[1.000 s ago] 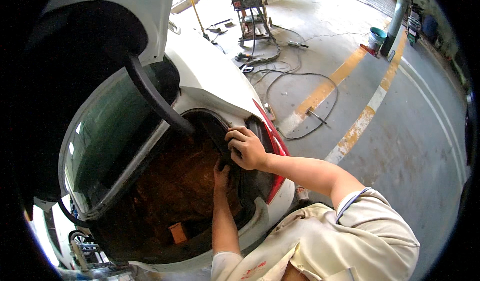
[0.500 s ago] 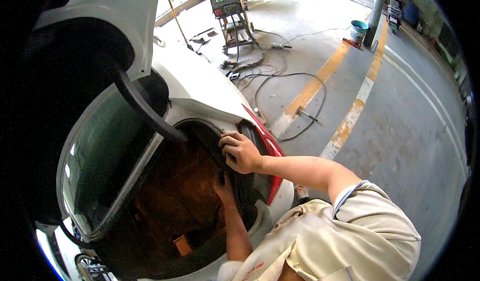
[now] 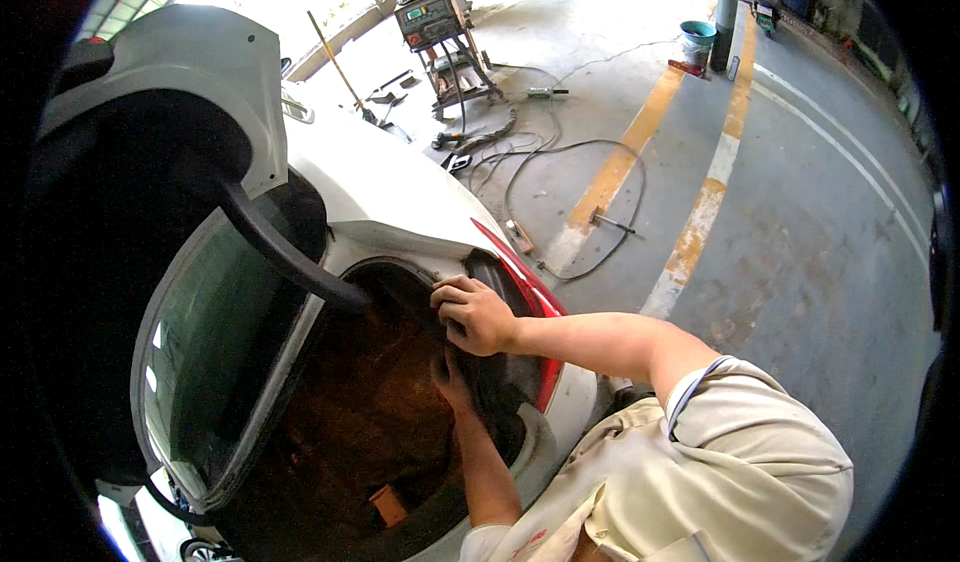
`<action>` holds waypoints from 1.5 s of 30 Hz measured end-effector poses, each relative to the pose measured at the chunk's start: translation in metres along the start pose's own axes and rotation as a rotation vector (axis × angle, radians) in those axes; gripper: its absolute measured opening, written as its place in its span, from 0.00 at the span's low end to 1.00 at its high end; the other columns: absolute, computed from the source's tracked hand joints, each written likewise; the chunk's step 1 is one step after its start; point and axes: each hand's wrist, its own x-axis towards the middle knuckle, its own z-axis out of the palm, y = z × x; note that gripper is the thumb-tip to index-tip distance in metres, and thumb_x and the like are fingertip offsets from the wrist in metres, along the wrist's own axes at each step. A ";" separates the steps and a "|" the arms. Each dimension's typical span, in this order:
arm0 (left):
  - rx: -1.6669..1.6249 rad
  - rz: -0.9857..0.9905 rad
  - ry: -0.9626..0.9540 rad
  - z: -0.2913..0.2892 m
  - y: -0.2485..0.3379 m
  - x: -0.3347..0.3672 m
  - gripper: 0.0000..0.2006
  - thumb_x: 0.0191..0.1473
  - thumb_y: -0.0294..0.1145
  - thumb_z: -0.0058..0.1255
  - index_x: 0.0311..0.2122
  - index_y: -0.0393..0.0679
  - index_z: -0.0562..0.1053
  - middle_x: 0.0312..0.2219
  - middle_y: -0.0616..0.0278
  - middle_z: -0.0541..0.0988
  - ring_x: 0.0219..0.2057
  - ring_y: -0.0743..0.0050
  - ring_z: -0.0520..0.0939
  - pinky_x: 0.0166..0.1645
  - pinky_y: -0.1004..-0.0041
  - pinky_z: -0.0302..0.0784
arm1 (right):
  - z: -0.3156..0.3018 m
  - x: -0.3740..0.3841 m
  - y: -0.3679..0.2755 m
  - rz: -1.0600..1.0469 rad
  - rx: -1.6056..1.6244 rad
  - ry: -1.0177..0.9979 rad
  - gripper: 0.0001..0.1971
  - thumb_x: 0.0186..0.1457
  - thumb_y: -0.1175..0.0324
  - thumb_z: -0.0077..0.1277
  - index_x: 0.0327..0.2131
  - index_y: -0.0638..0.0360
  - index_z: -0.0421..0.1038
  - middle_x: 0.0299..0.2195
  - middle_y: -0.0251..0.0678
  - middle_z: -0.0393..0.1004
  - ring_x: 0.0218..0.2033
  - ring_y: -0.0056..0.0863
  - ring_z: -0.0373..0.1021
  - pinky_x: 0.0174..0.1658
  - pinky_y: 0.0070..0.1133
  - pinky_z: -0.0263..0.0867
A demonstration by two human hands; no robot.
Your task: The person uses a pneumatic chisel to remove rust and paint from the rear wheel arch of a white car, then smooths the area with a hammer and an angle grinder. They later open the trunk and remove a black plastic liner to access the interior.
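Note:
I lean over the open trunk of a white car. My right hand rests at the side rim of the trunk opening, beside the red taillight. Its fingers curl over the black rubber seal. Lower down, inside the dark trunk, my left hand reaches up against the inner side wall, just under the right one. Shadow hides its fingers and whatever they may touch. An orange-brown block-like piece lies on the brown trunk floor.
The raised trunk lid and its curved black hinge arm stand at left, over the rear window. Beyond the car are a machine on a cart, a looping cable, a hammer and a bucket.
The view has turned slightly, so the floor items appear further left. Both hands stay at nearly the same places on the trunk's side, with only small shifts.

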 end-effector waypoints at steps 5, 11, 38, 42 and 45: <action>-0.284 -0.064 -0.030 0.012 -0.024 0.016 0.23 0.61 0.44 0.39 0.51 0.35 0.66 0.46 0.48 0.72 0.43 0.58 0.74 0.46 0.62 0.71 | 0.006 -0.003 0.004 -0.004 -0.023 -0.023 0.11 0.37 0.70 0.52 0.29 0.60 0.69 0.42 0.36 0.67 0.50 0.39 0.61 0.47 0.33 0.62; -0.393 -0.062 -0.097 0.027 -0.020 0.016 0.24 0.61 0.47 0.36 0.52 0.35 0.66 0.46 0.47 0.72 0.42 0.56 0.75 0.45 0.62 0.71 | 0.002 -0.005 0.006 0.001 -0.065 -0.053 0.11 0.36 0.70 0.52 0.29 0.59 0.69 0.41 0.35 0.68 0.49 0.39 0.62 0.45 0.33 0.62; 0.125 -0.418 0.645 -0.057 -0.089 -0.227 0.10 0.52 0.34 0.50 0.35 0.39 0.67 0.25 0.54 0.73 0.25 0.59 0.73 0.32 0.61 0.68 | -0.007 -0.004 0.004 -0.224 -0.183 -0.080 0.05 0.46 0.70 0.46 0.26 0.60 0.71 0.43 0.42 0.71 0.46 0.45 0.62 0.52 0.36 0.55; 0.135 -0.747 0.599 -0.097 -0.167 -0.373 0.12 0.50 0.36 0.50 0.36 0.38 0.69 0.26 0.49 0.74 0.29 0.51 0.75 0.34 0.58 0.69 | -0.015 -0.011 0.004 -0.249 -0.273 -0.130 0.10 0.53 0.65 0.44 0.33 0.61 0.71 0.45 0.42 0.70 0.46 0.45 0.63 0.52 0.36 0.56; 0.234 -1.032 0.713 -0.118 -0.282 -0.566 0.16 0.49 0.39 0.50 0.40 0.39 0.72 0.31 0.46 0.77 0.35 0.47 0.78 0.37 0.56 0.70 | 0.010 -0.028 -0.022 -0.174 -0.279 -0.228 0.12 0.52 0.75 0.41 0.38 0.65 0.72 0.47 0.43 0.69 0.50 0.43 0.61 0.55 0.31 0.56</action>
